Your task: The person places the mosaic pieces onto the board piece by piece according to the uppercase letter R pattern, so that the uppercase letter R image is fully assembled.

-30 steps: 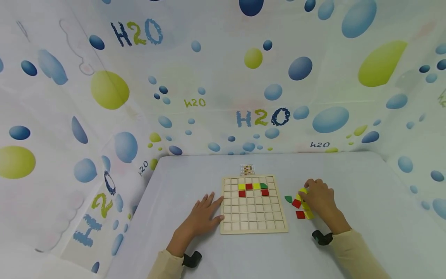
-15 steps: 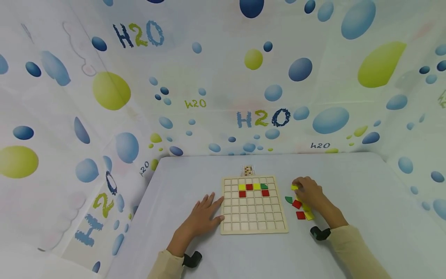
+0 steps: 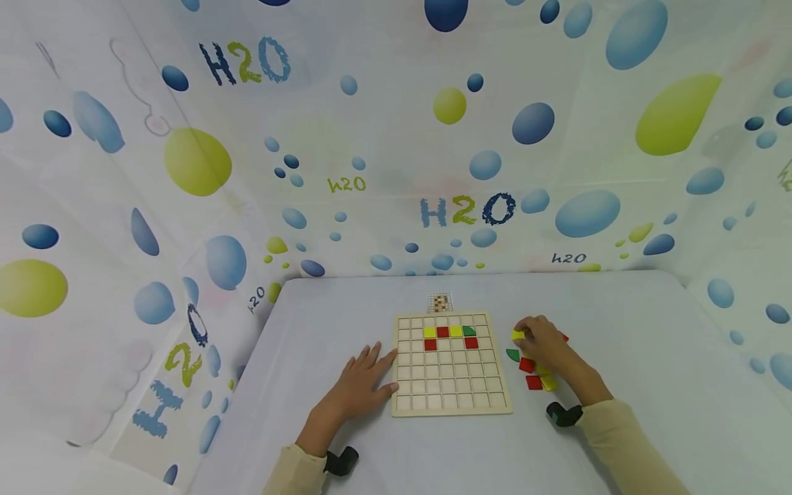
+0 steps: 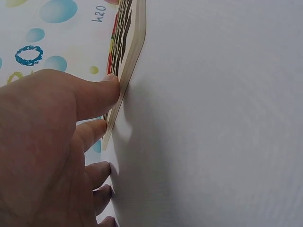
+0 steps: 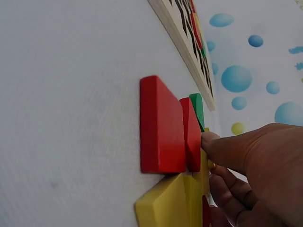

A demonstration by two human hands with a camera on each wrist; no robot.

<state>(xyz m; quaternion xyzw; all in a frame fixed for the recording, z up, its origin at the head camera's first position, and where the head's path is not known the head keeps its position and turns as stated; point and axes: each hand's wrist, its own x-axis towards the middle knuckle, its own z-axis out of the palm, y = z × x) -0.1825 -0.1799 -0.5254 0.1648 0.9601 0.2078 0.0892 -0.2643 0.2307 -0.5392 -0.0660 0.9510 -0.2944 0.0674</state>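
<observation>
A wooden grid board [image 3: 452, 385] lies on the table, with yellow, red and green tiles [image 3: 442, 331] in its upper rows. My left hand [image 3: 365, 378] rests flat beside the board's left edge, and its thumb [image 4: 102, 92] touches the board [image 4: 130, 47]. My right hand [image 3: 540, 339] pinches a yellow tile [image 3: 517, 335] just above the table, right of the board. Below this hand lie a green tile [image 3: 512, 355], two red tiles [image 3: 526, 364] and a yellow tile [image 3: 548, 382]. The right wrist view shows the red tiles [image 5: 161, 125], green tile [image 5: 198, 109] and yellow tile [image 5: 170, 203] close by my fingers [image 5: 222, 146].
A small pattern card [image 3: 440, 301] lies just beyond the board's far edge. Another red tile [image 3: 564, 337] peeks out right of my right hand. Curtains printed with bubbles close in the table [image 3: 650, 330] on the left, back and right.
My right hand has lifted a yellow tile from the loose pile and carried it left, toward the board. The left hand has stayed put.
</observation>
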